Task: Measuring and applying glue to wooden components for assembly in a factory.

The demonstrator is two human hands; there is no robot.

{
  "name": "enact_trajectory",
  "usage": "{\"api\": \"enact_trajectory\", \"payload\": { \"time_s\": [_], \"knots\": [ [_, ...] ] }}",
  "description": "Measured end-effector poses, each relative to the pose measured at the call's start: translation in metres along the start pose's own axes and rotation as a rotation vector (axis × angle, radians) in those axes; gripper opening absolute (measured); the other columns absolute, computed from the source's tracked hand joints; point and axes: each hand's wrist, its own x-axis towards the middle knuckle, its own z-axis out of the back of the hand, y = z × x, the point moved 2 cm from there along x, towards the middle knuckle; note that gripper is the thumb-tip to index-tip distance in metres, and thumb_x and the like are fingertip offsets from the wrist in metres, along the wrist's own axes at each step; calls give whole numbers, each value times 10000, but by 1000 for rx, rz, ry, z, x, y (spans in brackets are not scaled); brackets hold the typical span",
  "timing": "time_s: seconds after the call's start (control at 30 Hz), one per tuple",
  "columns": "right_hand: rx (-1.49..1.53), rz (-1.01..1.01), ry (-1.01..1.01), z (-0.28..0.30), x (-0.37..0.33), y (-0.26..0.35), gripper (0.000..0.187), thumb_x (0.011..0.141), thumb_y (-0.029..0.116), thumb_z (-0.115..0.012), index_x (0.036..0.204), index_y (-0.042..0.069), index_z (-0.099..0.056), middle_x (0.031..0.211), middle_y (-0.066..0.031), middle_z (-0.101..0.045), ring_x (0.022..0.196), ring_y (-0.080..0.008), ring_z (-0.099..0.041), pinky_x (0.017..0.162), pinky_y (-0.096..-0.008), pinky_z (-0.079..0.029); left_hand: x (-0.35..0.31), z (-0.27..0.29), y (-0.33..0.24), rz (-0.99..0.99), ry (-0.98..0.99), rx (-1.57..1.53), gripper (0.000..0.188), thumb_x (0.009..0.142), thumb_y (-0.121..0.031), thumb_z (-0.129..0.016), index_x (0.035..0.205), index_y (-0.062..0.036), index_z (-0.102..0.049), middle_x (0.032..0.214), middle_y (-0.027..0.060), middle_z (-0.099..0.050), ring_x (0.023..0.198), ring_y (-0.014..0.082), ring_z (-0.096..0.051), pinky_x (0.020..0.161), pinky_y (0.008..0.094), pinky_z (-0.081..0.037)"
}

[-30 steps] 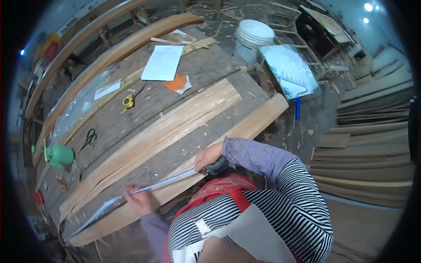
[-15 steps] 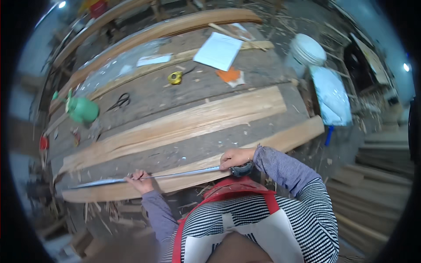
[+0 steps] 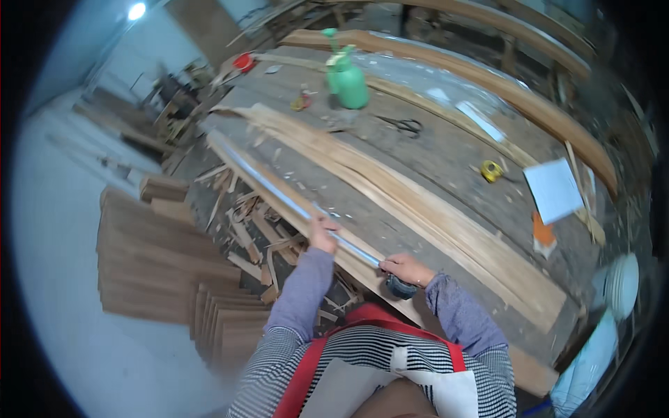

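Note:
My right hand (image 3: 410, 269) grips the dark case of a tape measure (image 3: 401, 287) near the front edge of the workbench. Its pale metal blade (image 3: 268, 184) runs out to the far left, lying along a narrow wooden board (image 3: 362, 270). My left hand (image 3: 323, 235) is closed around the blade a short way from the case; its fingertips are slightly blurred. Beyond this strip lies a wider, rough-edged board (image 3: 425, 209), roughly parallel to it and touched by neither hand.
On the workbench (image 3: 446, 150) stand a green spray bottle (image 3: 348, 85), dark scissors (image 3: 401, 125), a yellow tape measure (image 3: 490, 171) and white paper (image 3: 553, 189). Offcuts (image 3: 244, 237) litter the area below the near edge. Stacked brown boards (image 3: 150, 258) lie left; a white bucket (image 3: 620, 284) stands right.
The view has swung to the left, bringing the stacked boards into sight. My hands are closer together now, the left one nearer the tape case. Both still hold the tape measure.

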Motion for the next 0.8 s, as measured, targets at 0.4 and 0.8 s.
{"api": "enact_trajectory", "payload": {
  "time_s": [0.4, 0.8],
  "knots": [
    [9, -277, -62, -47, 194, 47, 390, 959, 401, -594, 1005, 30, -702, 831, 16, -647, 746, -96, -560, 670, -283, -467, 108, 9, -128, 211, 265, 83, 358, 990, -468, -515, 977, -118, -588, 838, 78, -645, 821, 212, -636, 729, 354, -542],
    [-85, -544, -33, -47, 172, 101, 298, 914, 381, -672, 945, 86, -702, 701, 48, -551, 603, -38, -481, 514, -256, -390, 307, -6, -337, -418, 137, 386, 260, 1008, -244, -486, 895, -46, -611, 779, 85, -648, 698, 167, -592, 650, 309, -480]
  ]
}}
